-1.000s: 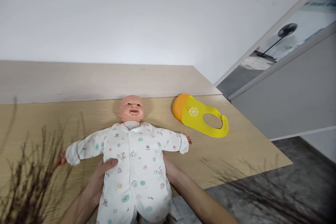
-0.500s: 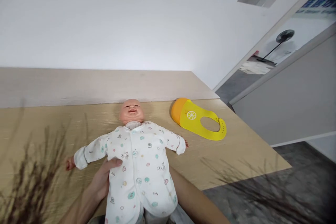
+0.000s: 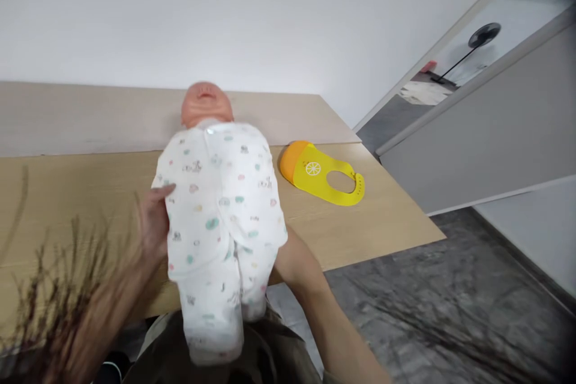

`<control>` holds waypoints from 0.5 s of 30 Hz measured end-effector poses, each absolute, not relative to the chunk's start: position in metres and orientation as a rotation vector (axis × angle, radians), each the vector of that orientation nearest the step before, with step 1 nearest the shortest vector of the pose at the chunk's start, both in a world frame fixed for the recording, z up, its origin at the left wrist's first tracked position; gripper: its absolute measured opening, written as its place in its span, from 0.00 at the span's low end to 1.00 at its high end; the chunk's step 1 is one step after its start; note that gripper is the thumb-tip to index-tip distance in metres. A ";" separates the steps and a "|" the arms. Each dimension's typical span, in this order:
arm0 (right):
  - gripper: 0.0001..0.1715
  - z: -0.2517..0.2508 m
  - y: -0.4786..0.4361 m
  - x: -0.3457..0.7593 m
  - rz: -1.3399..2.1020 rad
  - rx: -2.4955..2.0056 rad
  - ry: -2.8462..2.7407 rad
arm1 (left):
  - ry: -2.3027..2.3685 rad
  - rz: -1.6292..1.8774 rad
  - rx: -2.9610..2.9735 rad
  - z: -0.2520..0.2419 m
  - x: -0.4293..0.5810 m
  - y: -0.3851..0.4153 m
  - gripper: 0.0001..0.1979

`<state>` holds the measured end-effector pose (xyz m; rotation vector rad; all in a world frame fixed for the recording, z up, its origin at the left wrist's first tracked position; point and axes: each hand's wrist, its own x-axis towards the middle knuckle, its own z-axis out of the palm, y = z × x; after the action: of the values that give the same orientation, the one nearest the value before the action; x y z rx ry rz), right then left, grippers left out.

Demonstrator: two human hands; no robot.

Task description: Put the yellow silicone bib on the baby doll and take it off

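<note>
Head view, 1 moment, 7 entries.

Item 1: baby doll (image 3: 216,210), dressed in a white sleepsuit (image 3: 252,222) with small pastel prints. It was over the near part of the table, tilted, with its head pointing away from the person and its chin raised. Its feet hung past the near table edge, in front of the person's body. Its arms were out of sight.

Item 2: left hand (image 3: 153,222). It was open, fingers spread and blurred, pressed against the doll's side.

Item 3: right hand (image 3: 292,261). It stood at the doll's other side, with the fingers hidden behind the sleepsuit, so whether it gripped could not be told.

Item 4: yellow silicone bib (image 3: 317,171) with an orange pocket and a lemon-slice print. It lay flat on the table, just right of the doll, not touching it.

Item 5: light wooden table (image 3: 364,234), under the doll and bib.

Item 6: blurred dry twigs (image 3: 58,288), across the lower left foreground.

Item 7: black pedestal fan (image 3: 483,36), far off through the doorway at upper right.
</note>
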<state>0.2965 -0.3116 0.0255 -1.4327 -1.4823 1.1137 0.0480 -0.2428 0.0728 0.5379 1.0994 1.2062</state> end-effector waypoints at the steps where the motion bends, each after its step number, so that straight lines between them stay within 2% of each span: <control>1: 0.22 0.028 -0.301 0.295 1.044 -1.431 -1.537 | 1.034 1.328 0.517 0.075 0.051 -0.237 0.20; 4: 0.25 0.040 -0.271 0.288 0.901 -1.456 -1.582 | 0.842 1.584 0.425 0.071 0.062 -0.224 0.20; 8: 0.30 0.059 -0.242 0.274 0.902 -1.447 -1.542 | 0.684 1.615 0.393 0.051 0.070 -0.218 0.13; 13: 0.43 0.069 -0.216 0.265 0.877 -1.435 -1.548 | 0.842 1.664 0.382 0.024 0.071 -0.219 0.14; 15: 0.45 0.067 -0.209 0.264 0.880 -1.437 -1.523 | 0.907 1.647 0.316 0.016 0.071 -0.222 0.14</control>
<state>0.2640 -0.2085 0.0669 -1.4374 -1.5232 0.8803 0.0708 -0.2218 0.0155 0.3164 0.9073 1.6467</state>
